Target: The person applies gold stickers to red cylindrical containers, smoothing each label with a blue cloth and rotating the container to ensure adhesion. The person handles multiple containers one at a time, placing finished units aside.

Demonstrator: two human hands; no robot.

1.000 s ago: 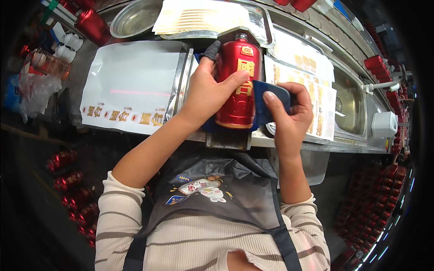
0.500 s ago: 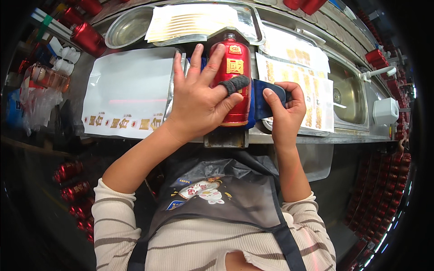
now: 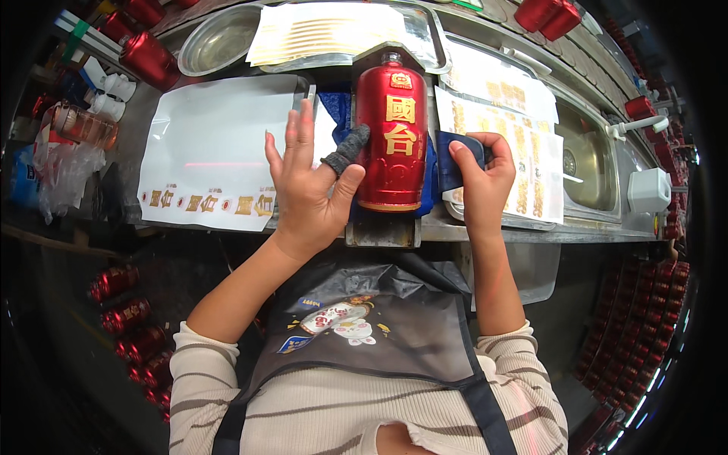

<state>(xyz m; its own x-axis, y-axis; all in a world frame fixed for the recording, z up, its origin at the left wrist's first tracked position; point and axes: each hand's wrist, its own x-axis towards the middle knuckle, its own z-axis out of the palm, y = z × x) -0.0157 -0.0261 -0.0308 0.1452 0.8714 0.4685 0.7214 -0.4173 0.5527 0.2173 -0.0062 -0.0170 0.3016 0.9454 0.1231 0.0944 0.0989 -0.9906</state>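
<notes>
A shiny red bottle (image 3: pixel 390 171) with gold raised lettering lies on its back, neck away from me, in a metal holder (image 3: pixel 383 232) lined with blue cloth (image 3: pixel 334 106). My left hand (image 3: pixel 309 182) is open at the bottle's left side, fingers spread. A dark knitted finger cover (image 3: pixel 349 149) sits on its index finger, whose tip is at the bottle's edge. To the right of the bottle, my right hand (image 3: pixel 485 171) pinches a flat dark blue squeegee-like scraper (image 3: pixel 450 161) between thumb and fingers, apart from the bottle.
At left lies a white sheet (image 3: pixel 220 136) with gold decals along its near edge. More decal sheets (image 3: pixel 523 163) lie at right, beside a steel sink (image 3: pixel 595 171). A round metal basin (image 3: pixel 220 45) and striped sheets (image 3: pixel 326 34) stand behind. Red bottles (image 3: pixel 148 61) stand at far left.
My left hand has drawn back to the left off the bottle's front, uncovering its lower gold lettering. My right hand still holds the scraper, nearly unmoved.
</notes>
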